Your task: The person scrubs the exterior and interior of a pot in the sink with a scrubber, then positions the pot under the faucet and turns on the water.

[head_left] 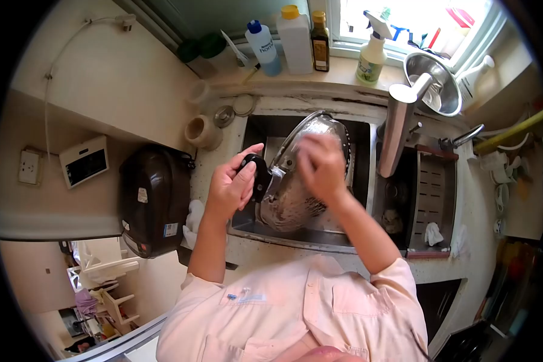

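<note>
A metal pan (289, 208) is tilted in the left basin of the steel sink (265, 234), its surface shiny and mottled with brown. My left hand (228, 187) is closed around the pan's black handle (260, 178), thumb on top. My right hand (321, 169) is over the pan and looks pressed against its surface. Its fingers are curled and smeared by motion, so whatever may be under them is hidden.
A steel faucet (395, 130) stands right of the basin, near a slotted drain tray (431, 187). Bottles (297, 42), a spray bottle (371, 60) and a steel bowl (434, 84) line the back ledge. A dark rice cooker (154, 202) sits left.
</note>
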Action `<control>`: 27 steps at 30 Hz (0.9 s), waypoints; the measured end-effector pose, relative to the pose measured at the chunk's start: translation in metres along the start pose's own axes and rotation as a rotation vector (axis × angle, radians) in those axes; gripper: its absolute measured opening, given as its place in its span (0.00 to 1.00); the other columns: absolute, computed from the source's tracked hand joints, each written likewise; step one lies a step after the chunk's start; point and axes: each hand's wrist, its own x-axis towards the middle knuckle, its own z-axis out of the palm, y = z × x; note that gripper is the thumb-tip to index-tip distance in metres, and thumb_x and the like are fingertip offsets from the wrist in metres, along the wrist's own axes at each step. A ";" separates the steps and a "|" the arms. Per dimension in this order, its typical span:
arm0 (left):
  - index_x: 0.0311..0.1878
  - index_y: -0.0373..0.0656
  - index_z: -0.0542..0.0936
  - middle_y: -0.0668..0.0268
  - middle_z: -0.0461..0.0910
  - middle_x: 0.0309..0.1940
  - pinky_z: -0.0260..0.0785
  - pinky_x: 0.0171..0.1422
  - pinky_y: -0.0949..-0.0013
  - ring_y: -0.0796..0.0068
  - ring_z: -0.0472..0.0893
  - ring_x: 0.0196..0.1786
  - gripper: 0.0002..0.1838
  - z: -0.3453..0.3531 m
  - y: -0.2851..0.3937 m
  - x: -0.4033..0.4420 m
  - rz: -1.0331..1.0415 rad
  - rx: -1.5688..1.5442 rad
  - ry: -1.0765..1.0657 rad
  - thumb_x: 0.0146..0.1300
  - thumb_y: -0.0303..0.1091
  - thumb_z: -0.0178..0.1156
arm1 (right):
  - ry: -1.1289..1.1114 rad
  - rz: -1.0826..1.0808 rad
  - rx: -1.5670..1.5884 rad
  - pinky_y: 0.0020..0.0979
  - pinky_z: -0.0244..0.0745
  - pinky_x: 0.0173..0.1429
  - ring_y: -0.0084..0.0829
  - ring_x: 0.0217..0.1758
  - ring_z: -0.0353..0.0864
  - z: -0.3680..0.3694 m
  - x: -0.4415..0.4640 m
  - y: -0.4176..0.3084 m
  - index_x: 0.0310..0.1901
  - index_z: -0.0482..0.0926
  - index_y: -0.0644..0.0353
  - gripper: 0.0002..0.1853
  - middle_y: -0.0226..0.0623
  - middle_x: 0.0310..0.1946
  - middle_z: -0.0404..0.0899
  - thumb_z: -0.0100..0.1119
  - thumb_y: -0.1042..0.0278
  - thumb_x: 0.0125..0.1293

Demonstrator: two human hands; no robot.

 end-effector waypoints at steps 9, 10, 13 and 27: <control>0.57 0.32 0.70 0.80 0.61 0.13 0.48 0.15 0.84 0.93 0.57 0.13 0.20 -0.019 0.001 -0.001 -0.011 0.113 -0.019 0.65 0.33 0.51 | -0.091 -0.073 -0.093 0.42 0.64 0.51 0.42 0.43 0.72 0.004 -0.007 -0.013 0.31 0.75 0.60 0.05 0.40 0.35 0.74 0.56 0.70 0.54; 0.57 0.32 0.70 0.81 0.61 0.13 0.47 0.15 0.84 0.93 0.57 0.13 0.20 -0.020 0.000 -0.001 -0.004 0.141 -0.009 0.65 0.33 0.52 | -0.047 0.027 -0.083 0.41 0.64 0.51 0.42 0.43 0.72 0.005 -0.004 0.013 0.33 0.75 0.60 0.06 0.40 0.35 0.74 0.55 0.70 0.54; 0.56 0.33 0.72 0.81 0.61 0.13 0.46 0.16 0.84 0.93 0.57 0.14 0.19 -0.021 -0.003 -0.006 0.001 0.178 0.028 0.64 0.32 0.53 | 0.070 0.746 0.230 0.37 0.67 0.48 0.44 0.40 0.72 -0.008 0.014 0.070 0.38 0.75 0.63 0.11 0.46 0.33 0.74 0.49 0.65 0.60; 0.52 0.32 0.74 0.79 0.65 0.13 0.46 0.16 0.84 0.93 0.58 0.12 0.16 -0.024 -0.006 -0.012 0.076 0.213 0.013 0.63 0.30 0.52 | -0.056 0.844 0.153 0.45 0.66 0.45 0.49 0.37 0.70 -0.015 0.018 0.068 0.33 0.71 0.65 0.11 0.47 0.30 0.72 0.49 0.65 0.56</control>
